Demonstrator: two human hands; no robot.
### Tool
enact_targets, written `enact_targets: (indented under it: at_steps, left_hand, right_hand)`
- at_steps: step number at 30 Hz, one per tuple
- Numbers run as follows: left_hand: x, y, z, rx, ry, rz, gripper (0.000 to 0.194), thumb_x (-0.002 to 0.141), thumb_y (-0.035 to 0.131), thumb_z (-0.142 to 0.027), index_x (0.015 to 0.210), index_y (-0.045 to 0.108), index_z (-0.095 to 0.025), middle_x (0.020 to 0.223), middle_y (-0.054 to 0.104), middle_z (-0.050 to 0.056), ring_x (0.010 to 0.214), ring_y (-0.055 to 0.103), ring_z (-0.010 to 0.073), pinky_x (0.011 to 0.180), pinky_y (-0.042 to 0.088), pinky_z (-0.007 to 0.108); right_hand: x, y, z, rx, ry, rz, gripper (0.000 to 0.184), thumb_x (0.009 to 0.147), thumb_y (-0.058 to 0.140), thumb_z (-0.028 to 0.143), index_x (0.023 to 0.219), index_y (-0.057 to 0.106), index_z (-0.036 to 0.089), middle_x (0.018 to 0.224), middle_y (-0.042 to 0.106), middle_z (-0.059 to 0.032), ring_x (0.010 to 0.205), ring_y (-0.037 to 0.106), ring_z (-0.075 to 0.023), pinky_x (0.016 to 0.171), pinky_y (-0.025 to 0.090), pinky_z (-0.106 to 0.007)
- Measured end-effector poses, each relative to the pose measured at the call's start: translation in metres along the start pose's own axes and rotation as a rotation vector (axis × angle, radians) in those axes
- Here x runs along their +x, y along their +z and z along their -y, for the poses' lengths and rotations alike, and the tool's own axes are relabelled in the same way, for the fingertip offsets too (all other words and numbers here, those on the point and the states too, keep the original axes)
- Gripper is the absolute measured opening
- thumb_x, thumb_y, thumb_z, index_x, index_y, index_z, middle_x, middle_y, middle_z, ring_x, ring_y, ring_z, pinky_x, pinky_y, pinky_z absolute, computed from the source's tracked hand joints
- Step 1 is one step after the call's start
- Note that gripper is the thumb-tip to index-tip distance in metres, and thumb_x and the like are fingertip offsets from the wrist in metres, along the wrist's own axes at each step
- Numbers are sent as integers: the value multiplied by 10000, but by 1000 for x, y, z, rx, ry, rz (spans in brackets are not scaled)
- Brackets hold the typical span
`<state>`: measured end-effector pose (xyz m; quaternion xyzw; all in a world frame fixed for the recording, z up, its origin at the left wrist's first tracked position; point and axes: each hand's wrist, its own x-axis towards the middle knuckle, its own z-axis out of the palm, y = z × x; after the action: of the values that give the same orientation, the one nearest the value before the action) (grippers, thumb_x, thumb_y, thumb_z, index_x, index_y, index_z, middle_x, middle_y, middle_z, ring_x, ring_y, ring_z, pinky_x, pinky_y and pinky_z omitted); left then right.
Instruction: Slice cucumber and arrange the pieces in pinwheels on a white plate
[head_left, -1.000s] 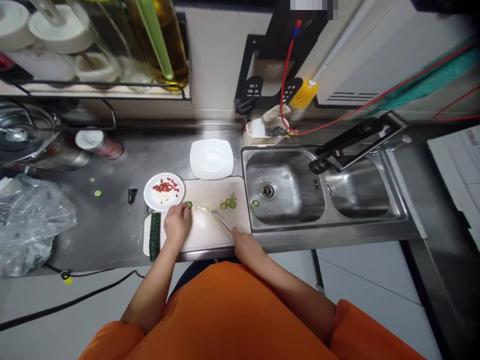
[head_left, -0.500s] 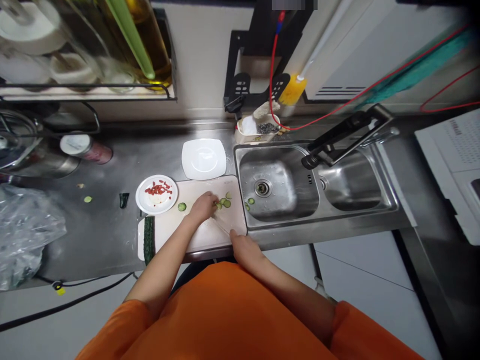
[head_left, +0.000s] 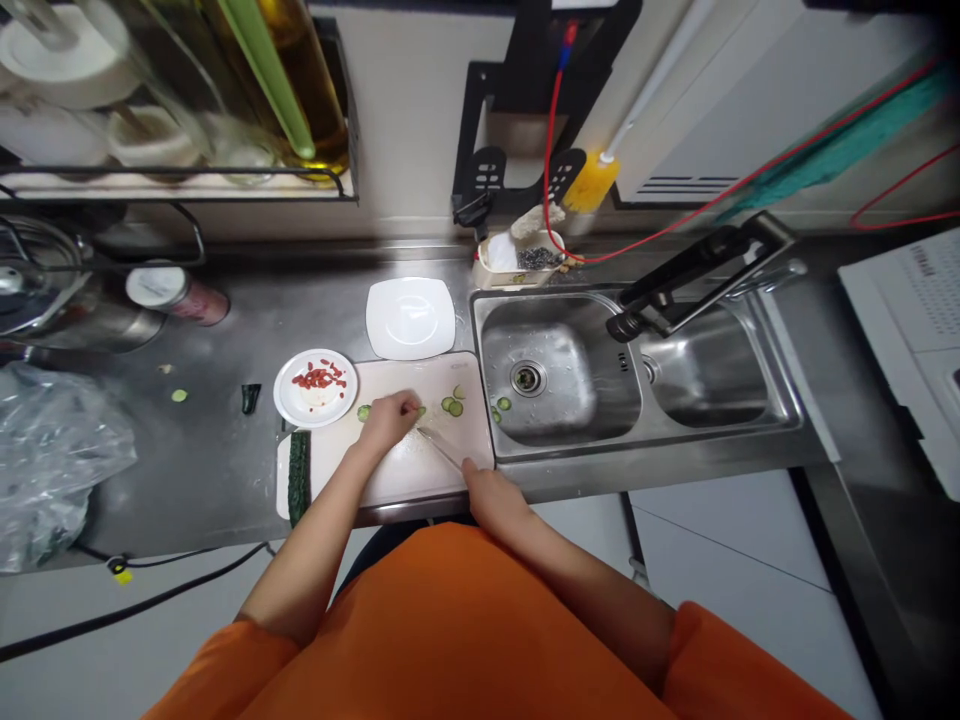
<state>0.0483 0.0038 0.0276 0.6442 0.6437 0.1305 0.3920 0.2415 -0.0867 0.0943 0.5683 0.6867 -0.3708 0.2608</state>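
Note:
My left hand (head_left: pixel 387 422) is over the middle of a pale cutting board (head_left: pixel 420 478), thumb and fingers pinched on a cucumber slice (head_left: pixel 421 412). My right hand (head_left: pixel 493 496) grips a knife (head_left: pixel 441 449) at the board's front right, its blade slanting up toward the left fingertips. Several cut cucumber slices (head_left: pixel 452 406) lie at the board's right side. Another slice, the green round (head_left: pixel 364 412), shows behind my left hand. A length of dark green cucumber (head_left: pixel 298 476) rests across the board's left end, beside my left forearm.
A white plate with red pieces (head_left: pixel 283 403) overlaps the board's upper left corner. Behind the board is a squarish white plate (head_left: pixel 411 318). A double steel sink (head_left: pixel 562 370) adjoins on the right, with cucumber slices inside. Cucumber end (head_left: pixel 250 398) and plastic bag (head_left: pixel 60 470) lie left.
My left hand moved right to the slices, then came back left with one between its fingers. The slice it left behind stays at the board's upper left. My right hand kept the knife low.

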Motion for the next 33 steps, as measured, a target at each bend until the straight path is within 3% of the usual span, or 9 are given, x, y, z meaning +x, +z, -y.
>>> enact_targets:
  at_steps: [6, 13, 20, 33]
  left_hand:
    - [-17, -5, 17, 40, -68, -103, 122, 734, 513, -211, 729, 635, -207, 630, 622, -18, 607, 542, 134, 632, 393, 246]
    - [-33, 13, 22, 128, -18, -287, 185, 787, 499, -223, 875, 655, -179, 809, 659, 61, 792, 583, 197, 751, 436, 292]
    - [-42, 28, 31, 95, -1, -343, 230, 800, 505, -206, 962, 666, -170, 901, 654, 77, 871, 595, 206, 827, 455, 304]
    - [-41, 31, 36, 64, 15, -355, 246, 811, 500, -215, 978, 674, -167, 902, 656, 84, 852, 595, 196, 846, 477, 319]
  right_hand:
    - [2, -5, -1, -14, -14, 5, 427, 818, 340, 16, 1215, 432, 140, 940, 660, -148, 950, 633, -257, 733, 472, -322]
    - [7, -14, 8, -49, -39, -13, 403, 849, 314, 29, 1226, 405, 139, 966, 650, -155, 962, 625, -250, 735, 471, -317]
    - [14, -16, 18, -46, -74, -45, 345, 865, 299, 44, 1172, 417, 147, 975, 646, -148, 977, 616, -247, 745, 469, -314]
    - [20, -13, 22, -76, -77, -79, 319, 886, 279, 50, 1153, 419, 151, 944, 659, -146, 946, 634, -239, 714, 481, -309]
